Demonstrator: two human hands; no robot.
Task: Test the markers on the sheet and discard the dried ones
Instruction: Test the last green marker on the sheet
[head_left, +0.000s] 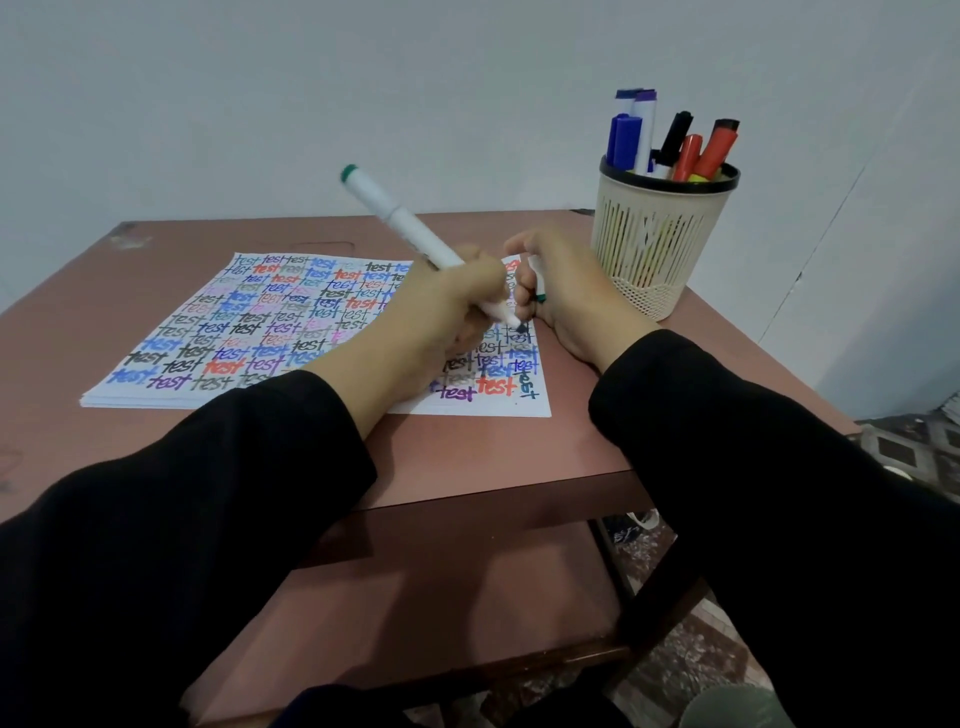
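Note:
A white sheet covered with the word "test" in many colours lies on the brown table. My left hand grips a white marker with a green end; its bare tip points down at the sheet's right part. The marker's tail slants up to the left. Close beside it, my right hand is curled round the marker's cap, whose green end shows below the fingers. Whether the tip touches the paper I cannot tell.
A beige mesh cup with a black rim stands at the table's back right, holding several blue, black and orange markers. The sheet tops a thin stack of paper. A lower shelf shows under the table's near edge.

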